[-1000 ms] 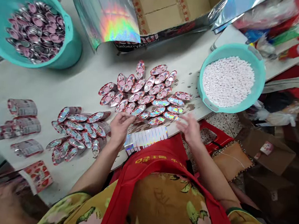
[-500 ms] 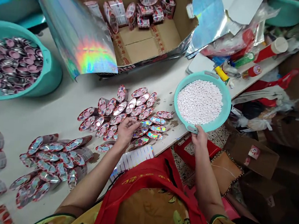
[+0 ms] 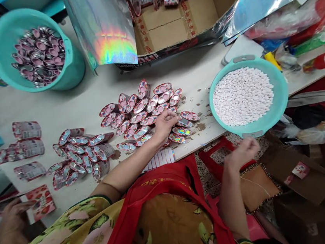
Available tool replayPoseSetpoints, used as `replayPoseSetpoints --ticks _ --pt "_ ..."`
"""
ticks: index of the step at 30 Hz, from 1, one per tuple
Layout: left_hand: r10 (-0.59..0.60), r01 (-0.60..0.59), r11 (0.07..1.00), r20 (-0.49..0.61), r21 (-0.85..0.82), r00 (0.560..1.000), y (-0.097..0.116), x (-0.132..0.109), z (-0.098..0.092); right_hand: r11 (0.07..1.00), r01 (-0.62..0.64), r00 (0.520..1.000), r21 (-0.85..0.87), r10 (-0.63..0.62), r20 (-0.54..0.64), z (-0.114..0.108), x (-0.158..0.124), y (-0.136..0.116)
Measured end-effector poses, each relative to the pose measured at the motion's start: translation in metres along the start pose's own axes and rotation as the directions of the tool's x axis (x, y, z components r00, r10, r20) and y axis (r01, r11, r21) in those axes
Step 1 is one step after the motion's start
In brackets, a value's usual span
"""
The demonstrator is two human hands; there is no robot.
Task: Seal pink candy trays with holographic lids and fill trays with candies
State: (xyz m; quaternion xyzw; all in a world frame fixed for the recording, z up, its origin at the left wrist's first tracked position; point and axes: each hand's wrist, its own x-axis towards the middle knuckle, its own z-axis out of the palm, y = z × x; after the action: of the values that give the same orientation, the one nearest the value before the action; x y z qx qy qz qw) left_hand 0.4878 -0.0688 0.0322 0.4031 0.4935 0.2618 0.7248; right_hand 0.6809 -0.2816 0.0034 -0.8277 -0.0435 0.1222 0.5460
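Note:
My left hand (image 3: 164, 127) is closed in a pinch over a cluster of upright, pillow-shaped printed packs (image 3: 138, 117). Several of these have a pink round piece showing in their pointed-oval tops. Beside the fingertips, a pack with a shiny rainbow top (image 3: 182, 131) stands at the cluster's right edge; what the fingers hold is hidden. My right hand (image 3: 242, 152) is curled closed just below the front rim of a turquoise basin (image 3: 279, 102). White tablets (image 3: 241, 97) fill much of that basin. Whatever lies inside the right fingers cannot be made out.
A turquoise tub (image 3: 76, 67) of small silvery pieces with pink centres stands left. More packs (image 3: 76, 153) stand or lie nearby. An open carton (image 3: 162, 24) is at the back. Another person's hand (image 3: 12, 218) is near a strawberry-printed packet (image 3: 42, 204) at lower left.
The view has shifted, bringing another person's hand in at lower left. My right hand has come off the basin's rim handle and its fingers are now curled. My left hand stays over the packs.

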Motion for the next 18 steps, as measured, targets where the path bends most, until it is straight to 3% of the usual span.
replayPoseSetpoints --ticks 1,2,4,5,7,10,12,15,18 --pt "0.001 -0.001 1.000 -0.002 -0.003 1.000 -0.001 0.000 0.003 0.998 -0.060 0.996 0.034 0.057 0.071 0.015 -0.024 -0.007" --pt "0.004 -0.004 1.000 0.001 -0.006 1.000 -0.002 0.000 0.006 0.987 -0.147 0.962 0.069 0.126 0.242 0.031 -0.044 -0.015" --pt "0.015 -0.015 1.000 0.013 -0.005 1.000 -0.005 0.001 0.009 0.930 -0.351 0.832 0.110 0.255 0.493 0.063 -0.067 -0.029" --pt "0.021 -0.021 1.000 0.021 0.000 1.000 -0.008 0.002 0.009 0.901 -0.420 0.772 0.107 0.293 0.563 0.078 -0.070 -0.035" --pt "0.022 -0.023 0.999 0.032 0.024 0.999 -0.013 0.005 0.010 0.875 -0.475 0.731 0.093 0.334 0.596 0.099 -0.067 -0.040" --pt "0.026 -0.029 0.988 0.017 0.149 1.000 -0.021 0.012 0.008 0.904 -0.417 0.778 0.092 0.302 0.551 0.114 -0.050 -0.035" --pt "0.119 -0.108 0.932 -0.009 0.345 0.993 -0.024 0.017 0.008 0.938 -0.337 0.816 0.081 0.248 0.522 0.117 -0.040 -0.029" --pt "0.364 -0.257 0.687 -0.016 0.680 0.931 -0.029 0.024 0.013 0.978 -0.205 0.856 -0.026 0.192 0.481 0.119 -0.027 -0.021" --pt "0.457 -0.245 0.485 -0.005 0.839 0.889 -0.034 0.029 0.021 0.980 -0.092 0.877 -0.178 0.164 0.451 0.122 -0.016 -0.018"
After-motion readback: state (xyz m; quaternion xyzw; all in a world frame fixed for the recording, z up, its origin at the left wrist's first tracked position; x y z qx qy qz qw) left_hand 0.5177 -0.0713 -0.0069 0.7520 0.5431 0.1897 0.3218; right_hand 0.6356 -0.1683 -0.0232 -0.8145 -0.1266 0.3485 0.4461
